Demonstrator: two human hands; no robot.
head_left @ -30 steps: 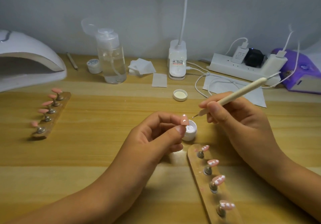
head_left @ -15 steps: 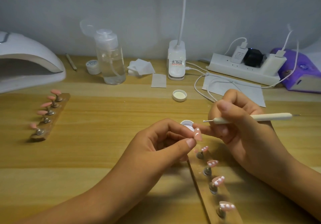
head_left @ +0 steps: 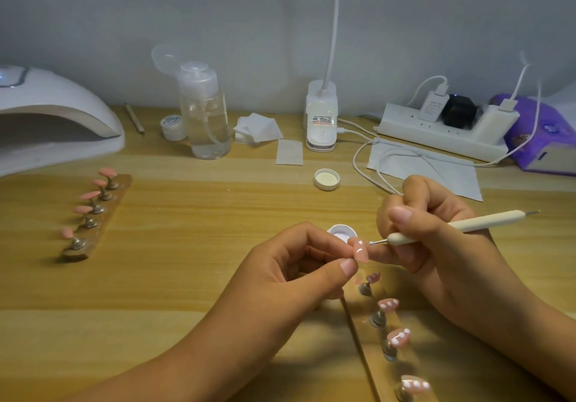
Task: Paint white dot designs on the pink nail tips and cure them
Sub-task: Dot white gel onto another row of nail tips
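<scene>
My left hand (head_left: 299,264) pinches a pink nail tip (head_left: 361,250) between thumb and forefinger, with white dots showing on it. My right hand (head_left: 430,239) grips a cream dotting pen (head_left: 458,225); its metal tip, loaded with white, sits just right of the nail tip. A small white paint pot (head_left: 341,233) stands open right behind my fingers. Below my hands a wooden holder (head_left: 367,348) carries several pink tips with white dots (head_left: 399,336). At the left, a second wooden holder (head_left: 121,189) carries several plain pink tips (head_left: 90,196).
A white curing lamp (head_left: 46,121) stands at the far left. Along the back are a clear pump bottle (head_left: 205,115), a small jar (head_left: 173,124), cotton pads (head_left: 258,129), a desk lamp base (head_left: 321,118), a power strip (head_left: 442,130) with cables, and a loose white lid (head_left: 326,179).
My right hand swung the pen from pointing up and right to nearly level, and its tip came down beside the nail tip. My left hand shifted right and lower with the nail tip.
</scene>
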